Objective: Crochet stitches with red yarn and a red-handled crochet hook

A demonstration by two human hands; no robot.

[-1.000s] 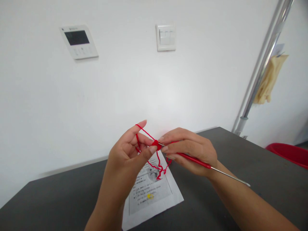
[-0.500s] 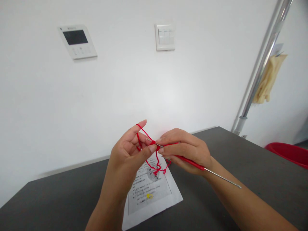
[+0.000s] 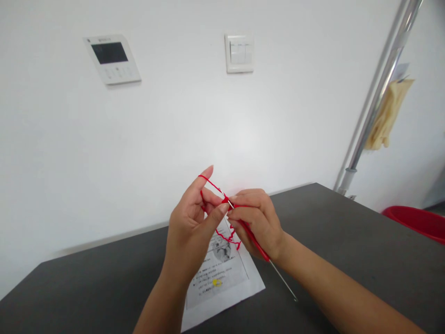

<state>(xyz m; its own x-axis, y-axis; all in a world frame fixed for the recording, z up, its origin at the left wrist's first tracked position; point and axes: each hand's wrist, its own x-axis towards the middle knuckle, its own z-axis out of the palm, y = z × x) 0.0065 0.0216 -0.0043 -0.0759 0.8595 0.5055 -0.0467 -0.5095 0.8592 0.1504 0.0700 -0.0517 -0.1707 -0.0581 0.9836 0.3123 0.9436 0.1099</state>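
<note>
My left hand (image 3: 193, 222) is raised above the table with red yarn (image 3: 211, 184) looped over its forefinger; thumb and middle finger pinch a small red crocheted piece (image 3: 225, 200). My right hand (image 3: 257, 218) is closed around a crochet hook (image 3: 255, 241) with a red handle and a metal shaft. The hook's tip sits at the red piece between the two hands. A loose tail of red yarn (image 3: 229, 237) dangles below the hands, above a printed sheet.
A printed sheet of paper (image 3: 222, 278) lies on the dark grey table (image 3: 347, 241) under the hands. On the white wall hang a control panel (image 3: 111, 58) and a light switch (image 3: 239, 53). A metal pole (image 3: 378, 93) and a red basin (image 3: 417, 221) stand at the right.
My right hand has turned, so the hook's back end now points down towards the table instead of out to the right. Both hands have drifted slightly right and closer together.
</note>
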